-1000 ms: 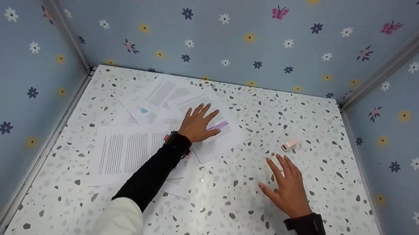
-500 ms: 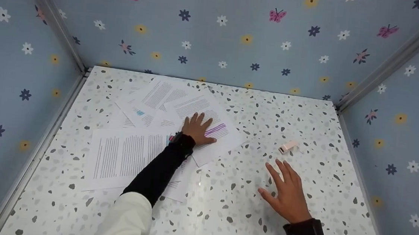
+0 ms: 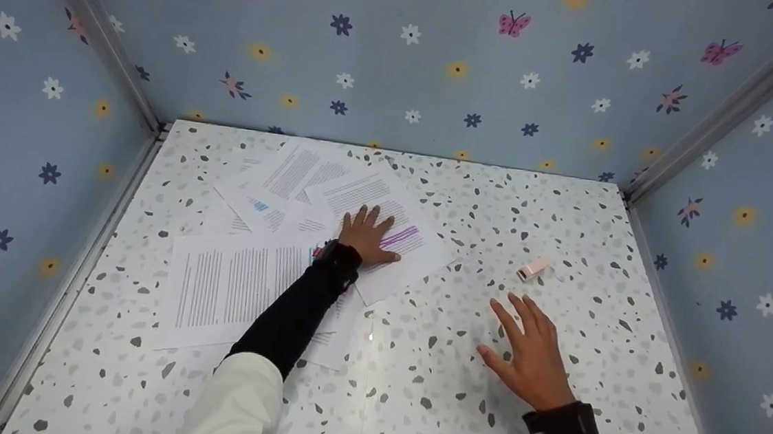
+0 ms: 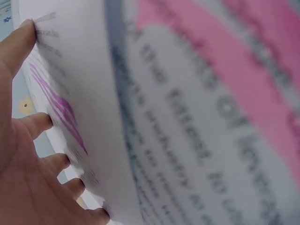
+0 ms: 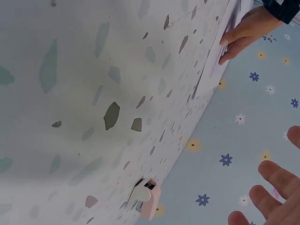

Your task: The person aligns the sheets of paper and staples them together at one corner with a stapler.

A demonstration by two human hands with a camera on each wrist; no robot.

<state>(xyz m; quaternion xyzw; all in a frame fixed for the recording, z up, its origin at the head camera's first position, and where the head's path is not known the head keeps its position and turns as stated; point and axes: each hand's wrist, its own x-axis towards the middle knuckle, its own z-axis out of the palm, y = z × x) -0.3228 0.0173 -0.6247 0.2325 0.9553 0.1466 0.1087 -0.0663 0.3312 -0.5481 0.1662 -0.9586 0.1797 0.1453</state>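
Observation:
My left hand (image 3: 366, 236) rests with spread fingers on a printed sheet (image 3: 417, 264) that has purple highlighter strokes. The left wrist view shows its fingertips (image 4: 58, 161) touching the paper beside those strokes. Close to that camera, a page with pink highlighting (image 4: 197, 117) is large and blurred. My right hand (image 3: 528, 349) hovers over the table with its fingers apart, holding nothing. Just beyond its fingertips lies a small pink and white object (image 3: 534, 269), which looks like a mini stapler. The right wrist view also has this object (image 5: 149, 199), apart from the fingers.
More printed sheets (image 3: 304, 169) overlap at the back left, one with a blue mark. A wide text page (image 3: 205, 285) lies nearer, partly hidden by my left forearm. The speckled table (image 3: 428, 386) is bounded by patterned panels (image 3: 412, 60) at the back and both sides.
My left hand has slid slightly toward me over the sheet and lies flatter on it. My right hand stays nearly in place. The view has shifted a little.

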